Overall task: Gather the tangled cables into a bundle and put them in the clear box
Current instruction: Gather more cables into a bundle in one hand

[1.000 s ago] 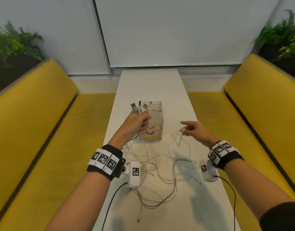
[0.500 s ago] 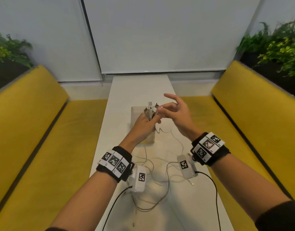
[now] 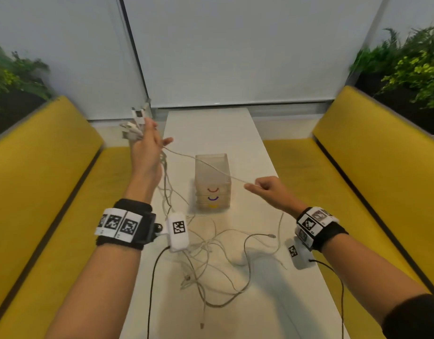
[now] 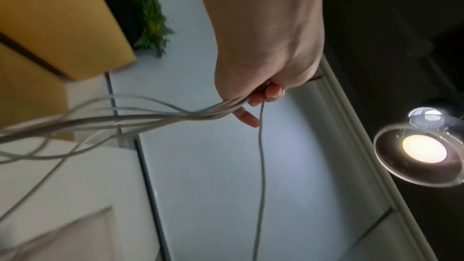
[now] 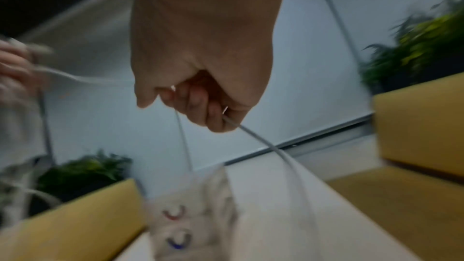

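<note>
Hands [image 3: 147, 152] [image 3: 269, 192] stretch thin white cables [image 3: 211, 243] above clear box [image 3: 212, 177].

cables [image 3: 218, 243]: white and pale grey
box [image 3: 212, 182]: clear, with red, purple and yellow curved marks
table [image 3: 265, 302]: white
benches [image 3: 39, 192]: yellow
wristbands [image 3: 124, 225]: black, with black-and-white square-patterned tags
plants [image 3: 411, 67]: green

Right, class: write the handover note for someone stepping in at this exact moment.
Left hand: raised over the table's left edge, grips the cables near their plug ends.
Right hand: pinches one cable strand stretched from the left hand across the clear box.
Done: plug ends gathered.
Left: most cable length lies tangled on the table; bundle it, then put it into the box.
</note>
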The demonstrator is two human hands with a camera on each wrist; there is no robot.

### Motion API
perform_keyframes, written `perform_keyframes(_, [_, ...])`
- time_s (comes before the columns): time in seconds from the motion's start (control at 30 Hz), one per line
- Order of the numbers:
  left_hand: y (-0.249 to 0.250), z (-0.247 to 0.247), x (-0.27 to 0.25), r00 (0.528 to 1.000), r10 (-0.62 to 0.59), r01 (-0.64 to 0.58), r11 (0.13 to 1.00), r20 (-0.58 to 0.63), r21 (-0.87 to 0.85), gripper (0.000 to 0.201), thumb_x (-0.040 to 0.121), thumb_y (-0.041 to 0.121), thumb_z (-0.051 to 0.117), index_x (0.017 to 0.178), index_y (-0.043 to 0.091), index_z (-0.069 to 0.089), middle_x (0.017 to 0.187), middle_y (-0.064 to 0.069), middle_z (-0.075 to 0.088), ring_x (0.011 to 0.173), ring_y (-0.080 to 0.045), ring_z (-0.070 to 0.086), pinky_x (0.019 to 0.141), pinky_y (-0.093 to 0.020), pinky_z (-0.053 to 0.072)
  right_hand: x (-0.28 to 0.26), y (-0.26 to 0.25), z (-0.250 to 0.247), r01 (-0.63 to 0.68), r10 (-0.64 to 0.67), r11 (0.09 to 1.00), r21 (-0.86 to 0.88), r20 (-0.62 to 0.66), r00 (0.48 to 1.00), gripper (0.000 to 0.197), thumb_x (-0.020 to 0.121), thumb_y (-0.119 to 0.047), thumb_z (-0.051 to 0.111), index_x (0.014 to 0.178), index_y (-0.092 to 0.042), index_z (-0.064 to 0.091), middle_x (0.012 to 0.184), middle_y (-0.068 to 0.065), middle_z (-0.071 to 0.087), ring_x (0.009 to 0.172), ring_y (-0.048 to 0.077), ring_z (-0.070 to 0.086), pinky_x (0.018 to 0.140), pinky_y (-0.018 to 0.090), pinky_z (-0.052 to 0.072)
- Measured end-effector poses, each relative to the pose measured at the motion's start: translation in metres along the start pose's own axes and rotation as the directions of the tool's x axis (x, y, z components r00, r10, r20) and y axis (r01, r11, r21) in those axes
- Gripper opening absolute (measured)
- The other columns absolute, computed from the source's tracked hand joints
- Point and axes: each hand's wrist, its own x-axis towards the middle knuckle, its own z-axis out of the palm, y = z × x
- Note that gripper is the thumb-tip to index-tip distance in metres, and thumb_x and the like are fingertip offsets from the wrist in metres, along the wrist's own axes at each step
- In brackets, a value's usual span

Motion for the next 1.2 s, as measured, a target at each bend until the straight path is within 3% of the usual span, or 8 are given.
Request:
perform_keyframes(0.2, [0.019,-0.018,0.0,0.999,0.029,-0.031,0.998,-0.023,-0.048,0.029,0.106,0.034,0.044,0.086,0.019,0.059,0.058,0.005,0.033,0.052,-0.006,0.035,0.07,-0.031,0.058,-0.012,0.045,-0.025,-0.202,0.169,0.977,-0.071,-0.323,0.931,0.046,0.085,-0.04,0.066,0.057,-0.019,0.035,0.053,-0.002,0.033,0.053,0.015,0.031,0.054,0.031,0.025])
perform_keyframes(0.33, [0.009,-0.011,-0.008,1.0,0.022,-0.022,0.999,0.01,0.028,0.03,0.105,0.036,0.043,0.087,0.019,0.06,0.06,0.004,0.034,0.053,-0.006,0.036,0.06,-0.026,0.052,-0.001,0.039,-0.024,-0.166,0.136,0.986,-0.034,-0.43,0.893,0.024,0.084,-0.04,0.041,0.069,-0.023,0.032,0.068,-0.003,0.036,0.063,0.014,0.031,0.059,0.035,0.029])
perform_keyframes(0.53, [-0.005,0.002,-0.016,0.993,-0.001,-0.01,0.996,0.117,0.091,0.025,0.105,0.035,0.046,0.097,0.014,0.055,0.055,0.003,0.037,0.059,-0.01,0.057,0.055,-0.027,0.053,0.011,0.014,-0.012,0.006,-0.049,0.977,-0.212,-0.198,0.979,0.045,0.097,-0.038,0.021,0.071,-0.01,0.045,0.073,0.012,0.049,0.074,0.024,0.041,0.066,0.038,0.032])
perform_keyframes(0.67, [-0.004,0.012,-0.02,0.972,-0.027,0.025,1.0,0.232,0.012,0.027,0.106,0.04,0.04,0.096,0.017,0.049,0.06,0.002,0.023,0.046,-0.011,0.028,0.043,-0.026,0.022,0.017,0.021,-0.012,-0.028,-0.031,0.805,-0.593,-0.088,0.996,0.033,0.1,-0.045,0.041,0.086,-0.023,0.061,0.081,0.003,0.049,0.079,0.022,0.047,0.068,0.034,0.034])
perform_keyframes(0.77, [-0.005,0.015,-0.02,0.955,-0.053,0.027,0.995,0.292,0.091,0.029,0.104,0.04,0.046,0.081,0.022,0.047,0.058,0.005,0.025,0.049,-0.011,0.019,0.047,-0.027,0.016,0.014,0.022,-0.009,0.009,-0.047,0.662,-0.75,-0.029,0.998,0.026,0.095,-0.048,0.049,0.098,-0.023,0.057,0.091,-0.001,0.048,0.084,0.02,0.049,0.073,0.034,0.033])
perform_keyframes(0.93, [-0.025,0.027,-0.039,0.894,-0.115,-0.099,0.891,0.432,0.443,0.029,0.099,0.036,0.059,0.078,0.022,0.044,0.061,0.005,0.039,0.054,-0.013,0.037,0.055,-0.028,0.036,0.022,-0.006,0.001,0.137,-0.139,0.901,-0.411,0.024,0.99,0.021,0.1,-0.022,0.042,0.103,-0.013,0.061,0.099,0.003,0.061,0.092,0.021,0.058,0.08,0.035,0.044])
perform_keyframes(1.07, [-0.05,0.036,-0.053,0.829,-0.15,-0.143,0.875,0.539,0.463,0.021,0.098,0.027,0.061,0.084,0.015,0.05,0.063,0.008,0.038,0.056,-0.008,0.038,0.054,-0.019,0.035,0.019,-0.075,-0.009,0.297,-0.312,0.931,-0.21,-0.043,0.949,0.02,0.101,-0.019,0.049,0.11,-0.011,0.065,0.066,-0.027,0.057,0.062,-0.005,0.055,0.059,0.009,0.036])
perform_keyframes(1.2, [-0.051,0.037,-0.052,0.876,-0.114,-0.113,0.896,0.468,0.43,0.021,0.093,0.018,0.066,0.083,0.033,0.055,0.055,0.016,0.044,0.052,-0.008,0.04,0.049,-0.018,0.036,0.014,-0.099,-0.021,0.226,-0.225,0.959,0.169,-0.028,0.974,0.022,0.101,-0.024,0.052,0.118,-0.019,0.064,0.054,-0.017,0.049,0.049,0.004,0.039,0.049,0.015,0.033])
